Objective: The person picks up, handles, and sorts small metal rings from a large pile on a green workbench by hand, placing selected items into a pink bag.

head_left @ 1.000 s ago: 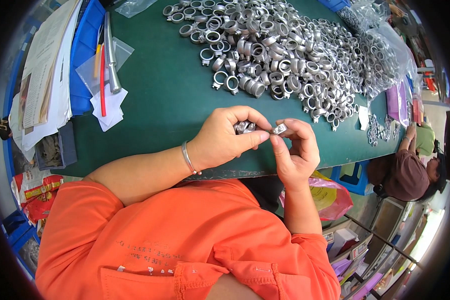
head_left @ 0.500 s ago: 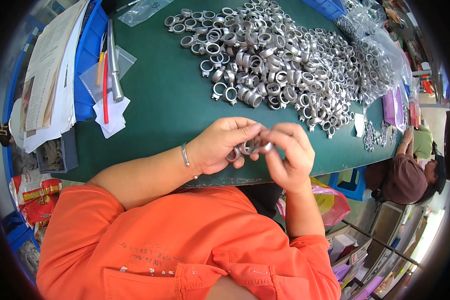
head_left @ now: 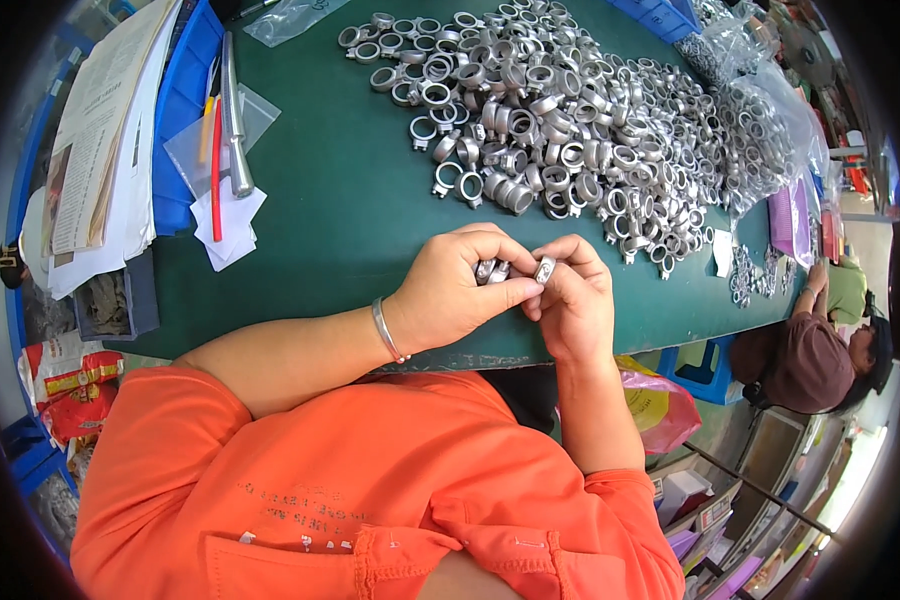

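Note:
My left hand [head_left: 455,283] is closed around a couple of silver-grey metal rings [head_left: 491,271], partly hidden by its fingers. Between the fingertips of my right hand [head_left: 578,305] is another metal ring [head_left: 545,270], seen edge-on with a small mark or stud on its outer band. The left thumb and forefinger meet the right fingers at this ring, so both hands touch it. Just beyond my hands lies a large heap of similar metal rings [head_left: 520,120], many with a small stub on the outside, spread over the green tabletop [head_left: 310,190].
At the left are a blue bin [head_left: 175,150] with papers [head_left: 105,150], a metal rod [head_left: 236,130] and a red stick [head_left: 216,180]. A clear bag of rings [head_left: 755,140] stands at the right. A co-worker [head_left: 805,355] sits beyond the table's right end.
My hands have come closer together, with the right fingers now steady at the ring. The ring has turned to show its outer band. The left hand has rolled over its rings, hiding more of them.

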Available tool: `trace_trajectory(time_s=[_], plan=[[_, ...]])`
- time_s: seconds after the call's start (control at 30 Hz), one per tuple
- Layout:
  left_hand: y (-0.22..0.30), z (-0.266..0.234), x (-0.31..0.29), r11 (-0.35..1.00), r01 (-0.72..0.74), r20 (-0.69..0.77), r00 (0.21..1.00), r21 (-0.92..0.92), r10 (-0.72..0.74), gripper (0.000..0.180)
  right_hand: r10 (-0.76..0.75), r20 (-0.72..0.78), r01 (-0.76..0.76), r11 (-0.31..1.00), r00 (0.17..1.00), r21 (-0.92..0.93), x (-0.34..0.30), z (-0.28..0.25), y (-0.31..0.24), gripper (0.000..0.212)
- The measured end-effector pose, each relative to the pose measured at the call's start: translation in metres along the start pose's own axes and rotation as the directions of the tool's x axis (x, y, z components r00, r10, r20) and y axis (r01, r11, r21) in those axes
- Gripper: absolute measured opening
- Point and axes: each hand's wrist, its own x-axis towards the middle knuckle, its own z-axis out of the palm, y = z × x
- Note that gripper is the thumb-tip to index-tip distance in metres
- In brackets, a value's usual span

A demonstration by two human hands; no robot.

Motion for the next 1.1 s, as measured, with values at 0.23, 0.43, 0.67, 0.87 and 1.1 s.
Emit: trace_trajectory(time_s=[0.23, 0.43, 0.67, 0.87, 1.1], plan=[[0.003, 0.0, -0.001, 0.999, 0.052, 0.035, 0.998, 0.002, -0.052, 0.01, 0.043, 0.003, -0.043, 0.999, 0.999, -0.011, -0.002, -0.001, 0.0, 0.008], [0.006, 0.0, -0.001, 0.995, 0.098, 0.038, 0.995, -0.011, -0.097, 0.009, 0.049, 0.009, -0.049, 0.999, 0.999, -0.022, -0.002, 0.0, 0.0, 0.009], [0.015, 0.001, 0.002, 0.938, 0.277, 0.024, 0.96, -0.21, -0.279, 0.015, -0.294, -0.063, 0.25, 0.892, 0.954, -0.376, -0.01, 0.012, 0.009, 0.01], [0.009, 0.0, 0.004, 0.935, 0.236, -0.048, 0.965, -0.264, -0.257, 0.015, -0.571, 0.198, 0.593, 0.675, 0.797, -0.439, -0.016, 0.002, 0.018, 0.022], [-0.001, -0.007, 0.006, 0.554, 0.514, 0.313, 0.851, -0.655, -0.421, 0.039, -0.696, 0.538, 0.737, -0.018, 0.476, -0.676, -0.016, 0.005, 0.004, 0.031]])
